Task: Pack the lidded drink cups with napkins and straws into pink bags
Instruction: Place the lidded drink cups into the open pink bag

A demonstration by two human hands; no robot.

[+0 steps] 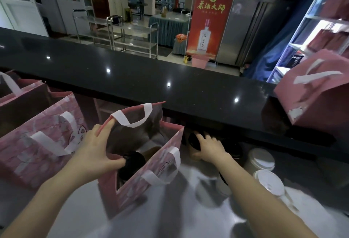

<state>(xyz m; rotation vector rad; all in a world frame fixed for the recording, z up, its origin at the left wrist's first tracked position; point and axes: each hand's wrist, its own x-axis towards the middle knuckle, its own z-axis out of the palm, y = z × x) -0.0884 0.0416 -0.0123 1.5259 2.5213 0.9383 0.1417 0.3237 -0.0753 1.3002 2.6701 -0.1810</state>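
Observation:
A pink bag [145, 184] with white handles stands open in the middle of the lower counter. My left hand [94, 150] grips its left rim and holds it open. A cup with a black lid [132, 162] sits inside the bag. To the right of the bag, under the ledge, my right hand [209, 149] is closed on another black-lidded cup [194, 141]. Two white-lidded cups [261, 159] [269, 182] stand further right. No napkins or straws can be made out.
Two more pink bags [43, 139] [22, 94] stand at the left. Another pink bag [317, 90] sits on the raised black counter ledge [151, 79] at the right. Beyond the ledge are metal trolleys [132, 35] and a red banner [209, 16].

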